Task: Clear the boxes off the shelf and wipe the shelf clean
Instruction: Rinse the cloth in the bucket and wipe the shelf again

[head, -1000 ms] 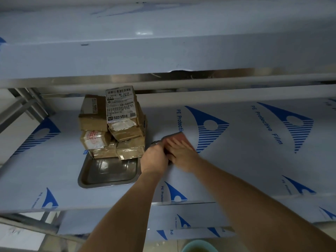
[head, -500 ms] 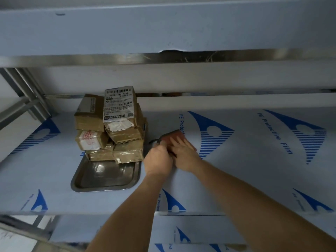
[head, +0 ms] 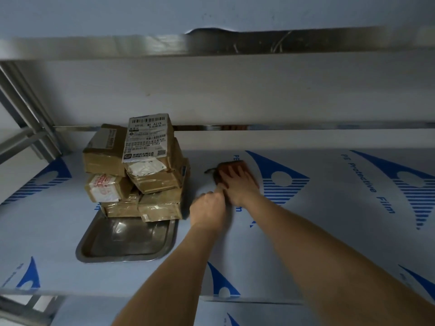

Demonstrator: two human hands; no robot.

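Shelf [head: 329, 243] is covered in white film with blue triangle logos; "PE Protective Film" reads clearly to the right of the cloth, and a second print of the same text is mostly covered by the hands.

Boxes [head: 138, 175] are on the shelf left of the cloth, stacked on the far end of a metal tray [head: 124, 241]. All are brown cardboard wrapped in tape. The top box carries a white shipping label with a barcode and "M1 A215"; the rest of its print is too small to read. The lower left box has a white label with red print, unreadable. The left upper box has a side label, blurred.

Cloth [head: 231, 167] is reddish-brown and lies flat on the shelf just right of the boxes, mostly hidden under the right hand. A dark loop or cord sticks out at its left edge; can't tell what it is.

Right hand [head: 239, 184]: palm down, fingers straight and flat, pressing the cloth. Grip is not clamped.

Left hand [head: 208, 209]: just near-left of the cloth, fingers curled, index tip touching the right thumb or the cloth's near corner. Can't tell if its grip has anything in it.

The upper shelf edge cuts off the back wall view. Both forearms run out of frame at the bottom.
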